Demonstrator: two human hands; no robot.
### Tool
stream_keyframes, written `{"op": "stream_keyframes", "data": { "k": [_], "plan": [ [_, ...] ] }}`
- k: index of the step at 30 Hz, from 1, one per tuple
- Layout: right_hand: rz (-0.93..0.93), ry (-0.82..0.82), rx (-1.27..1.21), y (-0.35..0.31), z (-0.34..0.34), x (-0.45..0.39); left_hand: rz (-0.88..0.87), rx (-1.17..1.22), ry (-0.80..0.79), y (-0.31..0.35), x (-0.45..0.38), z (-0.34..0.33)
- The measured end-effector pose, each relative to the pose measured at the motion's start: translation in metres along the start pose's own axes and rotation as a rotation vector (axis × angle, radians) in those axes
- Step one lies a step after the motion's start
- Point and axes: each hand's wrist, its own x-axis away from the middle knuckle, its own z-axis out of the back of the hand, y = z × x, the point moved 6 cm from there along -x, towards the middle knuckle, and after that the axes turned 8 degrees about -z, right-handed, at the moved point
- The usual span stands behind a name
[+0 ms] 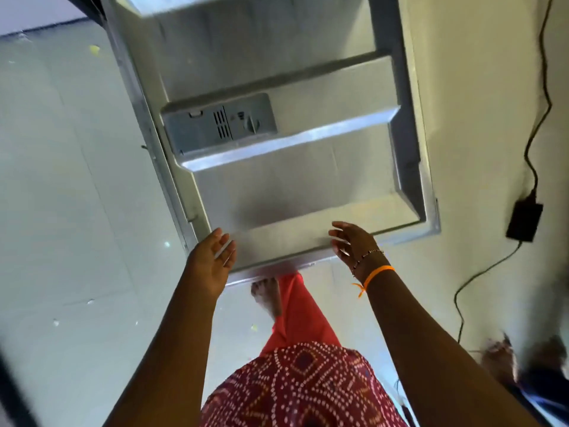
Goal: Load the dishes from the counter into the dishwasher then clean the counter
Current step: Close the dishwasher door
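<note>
Pale floor (77, 180) under the lowered dishwasher door (277, 186); both hands (212, 257) (354, 245) spread wide, empty, near its edge.

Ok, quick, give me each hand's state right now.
Left hand: open, fingers straight, holding nothing, at the near edge of the lowered dishwasher door.
Right hand: open, fingers loosely spread, holding nothing, above the same edge.
</note>
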Motion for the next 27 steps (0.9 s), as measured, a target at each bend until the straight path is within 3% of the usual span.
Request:
{"op": "stream_keyframes", "data": {
  "k": [4,11,18,24,27],
  "plan": [
    [-0.045,0.059,-0.052,0.053,0.044,-0.003,-0.02,0.009,0.023,-0.027,0.017,0.024],
    [-0.032,-0.003,-0.19,0.103,0.063,-0.031,0.041,-0.121,0.042,-0.083,0.012,0.053],
    [-0.106,-0.021,-0.504,0.113,0.045,-0.105,0.113,-0.202,0.074,-0.135,-0.025,0.066],
    [0.063,-0.132,-0.568,0.1,0.027,-0.134,0.047,-0.133,0.081,-0.15,-0.044,0.065],
    [0.064,-0.08,-0.531,0.098,0.031,-0.124,-0.009,-0.091,0.078,-0.144,-0.04,0.064]
  ]
}}
